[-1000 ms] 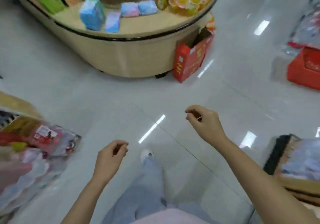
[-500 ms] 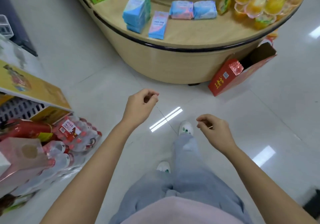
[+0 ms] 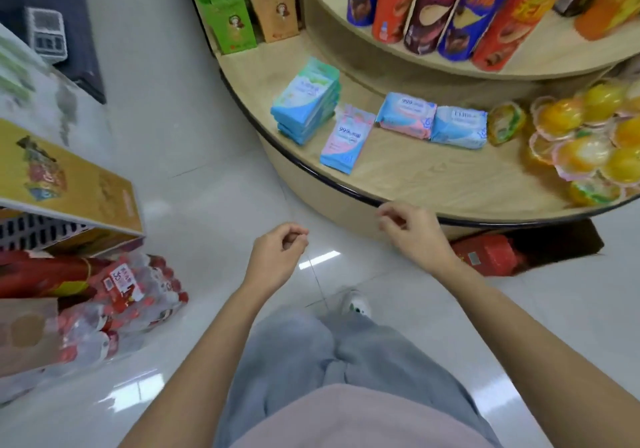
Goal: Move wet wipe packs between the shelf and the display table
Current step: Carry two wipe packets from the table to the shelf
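On the round wooden display table [image 3: 433, 184] lie wet wipe packs: a blue stack [image 3: 306, 101] at the left, a single pink-and-blue pack [image 3: 347, 139] beside it, then a pink-blue pack [image 3: 406, 114] touching a blue pack [image 3: 459, 127]. My left hand [image 3: 277, 259] hangs over the floor in front of the table, fingers loosely curled and holding nothing. My right hand [image 3: 414, 231] hovers just at the table's black rim, fingers loosely curled, also holding nothing.
Orange jelly cups [image 3: 588, 139] fill the table's right side; chip cans [image 3: 460, 8] stand on the upper tier, green boxes [image 3: 225, 8] at the back left. A red carton [image 3: 485, 253] sits under the table. Bottled-water packs [image 3: 128, 295] and a yellow box [image 3: 65, 184] crowd the left floor.
I have walked closer to the table, so the packs now lie within arm's reach. Both hands moved forward; the right hand rose to the table's rim.
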`<state>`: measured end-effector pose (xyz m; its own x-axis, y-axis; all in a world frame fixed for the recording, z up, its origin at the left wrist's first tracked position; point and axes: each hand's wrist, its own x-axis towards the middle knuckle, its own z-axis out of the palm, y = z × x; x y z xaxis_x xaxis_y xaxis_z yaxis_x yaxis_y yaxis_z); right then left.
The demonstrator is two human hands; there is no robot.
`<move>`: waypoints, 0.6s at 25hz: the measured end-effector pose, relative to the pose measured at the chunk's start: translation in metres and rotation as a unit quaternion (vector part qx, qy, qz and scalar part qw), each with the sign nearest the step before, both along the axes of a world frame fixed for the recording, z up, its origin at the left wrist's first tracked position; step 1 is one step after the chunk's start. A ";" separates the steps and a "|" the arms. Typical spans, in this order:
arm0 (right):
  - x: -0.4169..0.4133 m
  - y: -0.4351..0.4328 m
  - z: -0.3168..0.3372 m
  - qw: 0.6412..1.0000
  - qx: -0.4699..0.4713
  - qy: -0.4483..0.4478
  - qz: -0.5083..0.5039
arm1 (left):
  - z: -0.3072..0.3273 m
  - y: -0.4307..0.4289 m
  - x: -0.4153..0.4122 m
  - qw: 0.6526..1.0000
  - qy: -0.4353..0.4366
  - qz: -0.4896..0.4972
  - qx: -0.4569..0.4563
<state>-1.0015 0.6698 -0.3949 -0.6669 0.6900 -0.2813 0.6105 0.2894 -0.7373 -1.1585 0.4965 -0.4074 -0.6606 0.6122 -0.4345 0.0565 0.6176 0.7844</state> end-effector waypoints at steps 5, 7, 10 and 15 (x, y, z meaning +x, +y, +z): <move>-0.117 0.072 0.004 0.999 0.003 0.043 0.013 | -0.025 0.022 -0.061 0.998 -0.018 0.041 -0.039; -0.154 0.087 -0.008 0.999 -0.008 0.041 0.016 | -0.030 0.043 -0.101 0.998 -0.026 0.039 -0.035; -0.193 0.103 -0.030 0.999 0.021 -0.040 0.007 | -0.034 0.091 -0.176 0.998 0.011 -0.020 -0.054; -0.233 0.115 -0.051 0.991 -0.007 -0.131 -0.019 | -0.033 0.189 -0.270 0.974 0.126 -0.176 -0.070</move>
